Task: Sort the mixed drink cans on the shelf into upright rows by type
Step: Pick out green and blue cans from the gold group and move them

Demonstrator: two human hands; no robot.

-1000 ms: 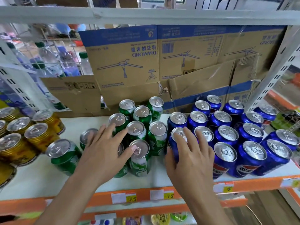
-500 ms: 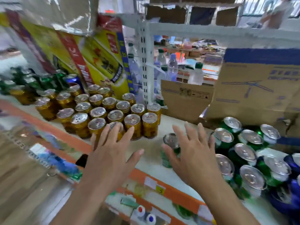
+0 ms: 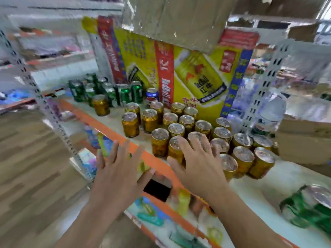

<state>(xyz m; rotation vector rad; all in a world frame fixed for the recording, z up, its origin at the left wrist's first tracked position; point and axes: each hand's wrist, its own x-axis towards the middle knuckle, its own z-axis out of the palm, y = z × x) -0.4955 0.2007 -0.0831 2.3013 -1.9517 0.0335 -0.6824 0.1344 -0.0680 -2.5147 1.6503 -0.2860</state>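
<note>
My left hand [image 3: 118, 169] and right hand [image 3: 197, 167], spread and empty, now hover by the gold cans [image 3: 176, 129], so straightening those rows looks next.

Shiny gold metal cans [image 3: 176, 130] at my twelve o'clock, glossy printed carton [image 3: 197, 76] behind them, matt brown cardboard box [image 3: 304, 138] at three

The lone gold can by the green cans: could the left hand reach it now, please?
Probably yes: the left hand is open and empty, and the lone gold can stands apart near the front of the shelf, with green cans only behind it.
</note>
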